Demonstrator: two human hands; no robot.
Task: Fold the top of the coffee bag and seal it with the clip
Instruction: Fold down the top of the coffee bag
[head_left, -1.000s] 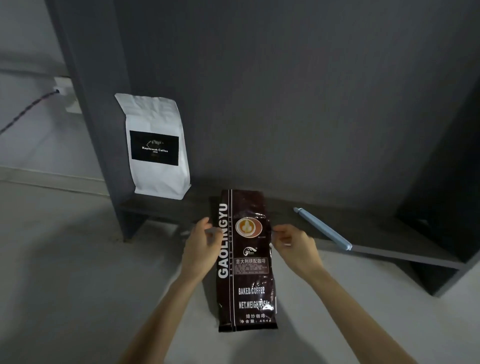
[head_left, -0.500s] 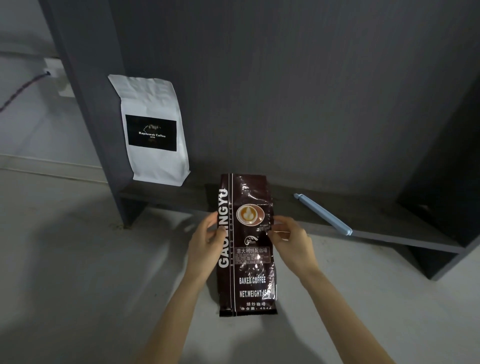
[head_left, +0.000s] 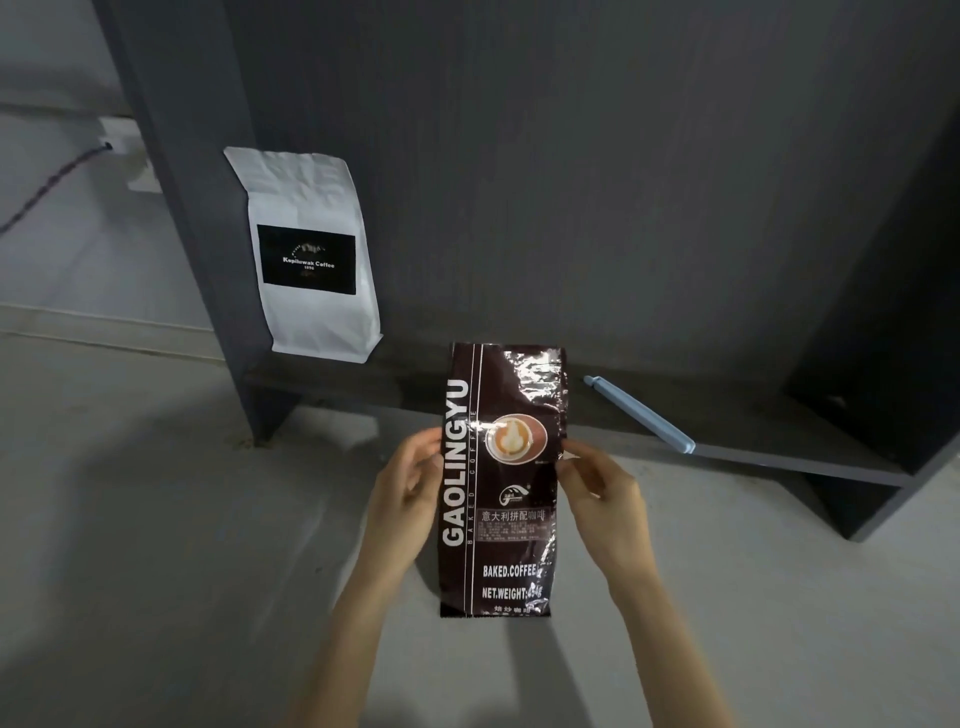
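Observation:
A tall dark brown coffee bag (head_left: 501, 488) with white "GAOLINGYU" lettering and a latte picture is held upright in front of me. My left hand (head_left: 410, 486) pinches its left edge about a third of the way down. My right hand (head_left: 597, 483) pinches the right edge at the same height. The bag's top stands straight and flat, unfolded. A long pale blue sealing clip (head_left: 640, 414) lies diagonally on the low dark shelf (head_left: 779, 447) to the right of the bag, apart from both hands.
A white coffee bag (head_left: 306, 254) with a black label stands on the shelf's left end against the dark side panel (head_left: 187, 208). A wall socket with a cable (head_left: 122, 150) sits at the far left. Grey floor lies below.
The bag and both hands have risen slightly, and its top now overlaps the shelf's back panel. Both hands have kept their hold on the edges.

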